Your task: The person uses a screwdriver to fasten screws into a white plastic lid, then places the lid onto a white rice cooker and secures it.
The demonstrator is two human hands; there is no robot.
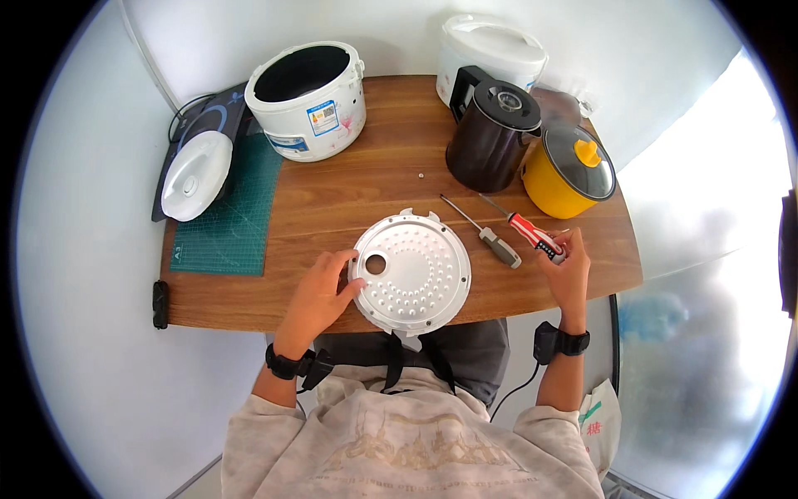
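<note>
A round silver inner lid plate (416, 270) with a white rim, rows of raised dimples and one round hole lies at the table's front edge. My left hand (320, 293) grips its left rim, thumb and fingers on either side of the edge near the hole. In my right hand (568, 262) is a red, white and black screwdriver (532, 232), held by its handle end, its shaft pointing away to the left. A second screwdriver (499, 248) with a grey handle lies on the table between the plate and that hand.
A white rice cooker body (337, 112), its lid (198, 176) and a green cutting mat (224, 233) are at the left. A dark kettle (490, 145), a yellow pot (553, 187) and another white cooker (490, 46) stand at the back right. A small part (421, 175) lies mid-table.
</note>
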